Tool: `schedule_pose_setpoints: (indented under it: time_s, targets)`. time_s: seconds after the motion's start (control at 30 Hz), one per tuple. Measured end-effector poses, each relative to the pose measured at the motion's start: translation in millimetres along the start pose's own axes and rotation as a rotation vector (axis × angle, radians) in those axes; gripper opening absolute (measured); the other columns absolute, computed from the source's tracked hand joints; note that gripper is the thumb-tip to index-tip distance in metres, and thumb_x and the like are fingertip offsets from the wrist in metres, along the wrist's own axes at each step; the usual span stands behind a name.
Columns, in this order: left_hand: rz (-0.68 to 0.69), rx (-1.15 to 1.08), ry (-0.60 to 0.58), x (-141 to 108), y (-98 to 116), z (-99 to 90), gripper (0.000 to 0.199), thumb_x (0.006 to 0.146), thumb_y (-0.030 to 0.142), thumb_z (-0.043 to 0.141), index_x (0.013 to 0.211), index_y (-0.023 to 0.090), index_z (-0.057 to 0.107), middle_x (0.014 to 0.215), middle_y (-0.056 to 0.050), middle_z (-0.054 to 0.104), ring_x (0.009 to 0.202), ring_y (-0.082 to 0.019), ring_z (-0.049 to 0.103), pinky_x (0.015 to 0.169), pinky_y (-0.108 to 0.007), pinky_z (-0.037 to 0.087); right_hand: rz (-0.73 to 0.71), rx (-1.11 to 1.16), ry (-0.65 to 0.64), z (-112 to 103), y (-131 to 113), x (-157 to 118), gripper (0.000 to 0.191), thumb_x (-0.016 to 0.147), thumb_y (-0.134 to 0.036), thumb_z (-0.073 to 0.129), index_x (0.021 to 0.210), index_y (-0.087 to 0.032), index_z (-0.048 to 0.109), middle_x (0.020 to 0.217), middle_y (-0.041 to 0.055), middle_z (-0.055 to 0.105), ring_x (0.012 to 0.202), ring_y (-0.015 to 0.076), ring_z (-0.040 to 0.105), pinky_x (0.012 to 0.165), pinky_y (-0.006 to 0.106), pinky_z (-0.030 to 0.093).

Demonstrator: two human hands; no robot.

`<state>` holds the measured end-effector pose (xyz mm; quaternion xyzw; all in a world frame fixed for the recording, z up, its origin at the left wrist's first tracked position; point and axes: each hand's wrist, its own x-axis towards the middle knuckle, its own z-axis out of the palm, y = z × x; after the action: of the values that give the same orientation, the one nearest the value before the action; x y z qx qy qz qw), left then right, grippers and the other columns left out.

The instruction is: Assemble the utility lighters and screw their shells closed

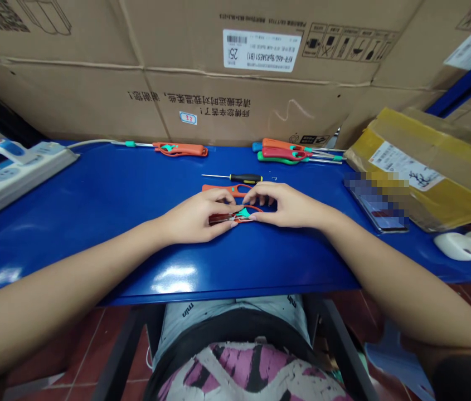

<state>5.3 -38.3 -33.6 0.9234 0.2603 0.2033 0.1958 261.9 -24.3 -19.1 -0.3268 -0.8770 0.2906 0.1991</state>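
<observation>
My left hand [189, 218] is closed on the handle end of an opened long-necked lighter [256, 209], thumb in front and fingers behind. Inside its red-orange shell a green trigger piece [243, 213] shows. My right hand [296, 206] has its fingers curled round the other end, with the thumb pressed near the trigger and the fingertips partly hidden. Just behind the hands lies a loose orange shell half [214, 188]. Farther back rests a screwdriver [246, 177] with a black and yellow handle, beside tiny screws [274, 179].
One orange lighter [185, 150] lies at the back left, several others [283, 151] at the back right. A power strip [22, 167] stands at left. On the right are a phone [379, 206], a yellow-taped box [431, 167] and a white object [459, 246]. Large cartons [93, 106] wall the rear.
</observation>
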Motion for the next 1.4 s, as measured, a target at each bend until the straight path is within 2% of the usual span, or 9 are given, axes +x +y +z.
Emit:
schedule_pose_setpoints:
  time_s: [0.13,0.27,0.37,0.43,0.67,0.87,1.07,1.4]
  targets:
    - [0.014,0.101,-0.009,-1,2,-1.9,0.029,0.097,0.032,0.058,0.117,0.017,0.073,0.112,-0.01,0.068,0.104,-0.024,0.065,0.094,-0.037,0.051,0.006,0.041,-0.038,-9,1,-3,0.026,0.088,-0.033,0.068,0.109,-0.017,0.071,0.105,0.0079,0.072,0.092,0.0194,0.064,0.083,0.034,0.051]
    - [0.055,0.183,0.063,-2,6,-2.0,0.031,0.096,0.032,0.061,0.123,0.022,0.072,0.116,-0.009,0.07,0.107,-0.025,0.063,0.095,-0.039,0.047,0.014,-0.018,-0.075,-19,1,-6,0.029,0.087,-0.036,0.069,0.108,-0.018,0.071,0.108,0.0082,0.072,0.096,0.0205,0.064,0.088,0.035,0.051]
    - [0.085,0.205,0.123,0,9,1.4,0.023,0.098,0.032,0.06,0.114,0.025,0.075,0.109,-0.007,0.072,0.101,-0.022,0.064,0.09,-0.037,0.046,0.031,-0.034,-0.113,-21,2,-7,0.035,0.085,-0.042,0.072,0.109,-0.017,0.07,0.105,0.0076,0.071,0.093,0.02,0.064,0.085,0.034,0.051]
    - [0.076,0.203,0.152,1,11,4.8,0.019,0.098,0.034,0.061,0.104,0.023,0.076,0.104,-0.006,0.074,0.098,-0.021,0.065,0.087,-0.035,0.046,0.044,-0.028,-0.118,-20,1,-7,0.032,0.086,-0.042,0.072,0.105,-0.017,0.071,0.101,0.0068,0.072,0.089,0.019,0.064,0.083,0.033,0.051]
    - [0.033,0.142,0.24,4,11,12.6,0.016,0.094,0.031,0.068,0.09,0.018,0.075,0.095,-0.005,0.073,0.091,-0.019,0.069,0.084,-0.031,0.05,0.047,-0.054,-0.122,-16,-2,-4,0.022,0.084,-0.034,0.074,0.097,-0.017,0.07,0.099,0.0056,0.072,0.09,0.0186,0.065,0.082,0.031,0.05]
    - [-0.016,0.077,0.266,3,13,15.2,0.013,0.093,0.026,0.068,0.089,0.017,0.078,0.093,-0.005,0.072,0.089,-0.017,0.068,0.081,-0.028,0.052,0.023,-0.086,-0.128,-15,1,-4,0.018,0.089,-0.034,0.069,0.093,-0.017,0.071,0.096,0.0052,0.072,0.088,0.0179,0.065,0.081,0.03,0.049]
    - [-0.157,-0.101,0.297,5,15,21.6,0.011,0.086,0.026,0.074,0.086,0.017,0.08,0.093,-0.006,0.068,0.083,-0.016,0.069,0.071,-0.025,0.055,0.038,-0.08,-0.127,-13,0,-2,0.018,0.09,-0.034,0.069,0.09,-0.016,0.071,0.094,0.005,0.071,0.085,0.0166,0.063,0.077,0.029,0.048]
    - [-0.228,-0.134,0.333,6,19,21.9,0.014,0.084,0.026,0.071,0.079,0.016,0.079,0.09,-0.007,0.068,0.082,-0.017,0.068,0.064,-0.024,0.053,0.01,-0.099,-0.13,-10,-1,-3,0.016,0.091,-0.032,0.067,0.09,-0.017,0.07,0.093,0.005,0.07,0.085,0.0168,0.063,0.076,0.029,0.048]
